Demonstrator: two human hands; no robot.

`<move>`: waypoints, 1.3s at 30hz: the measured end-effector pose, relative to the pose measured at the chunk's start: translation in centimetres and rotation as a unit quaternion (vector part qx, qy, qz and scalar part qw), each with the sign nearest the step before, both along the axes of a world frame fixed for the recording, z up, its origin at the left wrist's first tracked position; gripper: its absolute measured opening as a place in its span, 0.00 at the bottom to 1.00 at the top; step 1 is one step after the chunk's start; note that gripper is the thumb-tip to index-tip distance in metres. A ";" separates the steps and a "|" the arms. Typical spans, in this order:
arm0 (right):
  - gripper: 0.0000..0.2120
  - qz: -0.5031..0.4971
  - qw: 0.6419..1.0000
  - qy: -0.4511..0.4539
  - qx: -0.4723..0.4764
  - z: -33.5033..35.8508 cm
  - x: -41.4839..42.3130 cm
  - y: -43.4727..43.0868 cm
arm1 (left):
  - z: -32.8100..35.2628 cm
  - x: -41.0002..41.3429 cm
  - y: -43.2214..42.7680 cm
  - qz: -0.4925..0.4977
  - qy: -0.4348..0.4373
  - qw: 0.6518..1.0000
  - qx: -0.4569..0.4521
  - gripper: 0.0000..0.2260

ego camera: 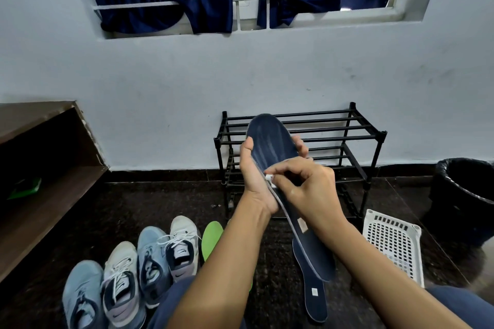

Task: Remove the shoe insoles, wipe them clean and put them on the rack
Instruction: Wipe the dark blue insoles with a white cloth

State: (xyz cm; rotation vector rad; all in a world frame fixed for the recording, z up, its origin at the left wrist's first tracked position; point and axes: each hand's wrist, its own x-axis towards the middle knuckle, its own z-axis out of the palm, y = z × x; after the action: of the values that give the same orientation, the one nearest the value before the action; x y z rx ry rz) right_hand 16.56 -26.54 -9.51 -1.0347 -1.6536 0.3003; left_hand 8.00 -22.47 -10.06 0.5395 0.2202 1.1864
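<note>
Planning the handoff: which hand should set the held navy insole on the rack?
Probably left: the left hand grips the navy insole in front of the rack; the right hand pinches a white wipe.

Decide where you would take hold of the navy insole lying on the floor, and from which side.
Probably pinch the near rounded end of the floor insole, coming from above on the person's side. It lies flat, that end is bare, and its far part is hidden behind the held insole.
</note>
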 end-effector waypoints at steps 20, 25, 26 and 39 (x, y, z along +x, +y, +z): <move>0.10 0.034 0.998 0.009 -0.054 -0.7 0.4 -1.0 | 0.2 -0.9 1.0 0.003 -0.009 1.000 0.011 0.34; 0.11 -0.008 0.999 0.022 -0.031 -0.6 0.1 -0.1 | 0.0 -0.1 0.1 0.017 0.050 0.999 0.012 0.32; 0.11 -0.020 0.999 0.025 -0.029 -0.6 0.1 0.0 | -0.1 0.1 0.0 0.024 0.065 0.998 0.011 0.32; 0.10 0.063 0.993 -0.008 -0.095 -0.3 0.0 -1.2 | 0.1 -1.9 0.6 0.004 0.000 1.000 0.012 0.32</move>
State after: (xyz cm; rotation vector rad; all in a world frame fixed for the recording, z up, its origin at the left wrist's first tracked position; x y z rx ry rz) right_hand 16.53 -27.78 -9.85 -1.0772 -1.7335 0.5429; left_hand 6.05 -21.89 -9.99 0.5605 0.2089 1.1980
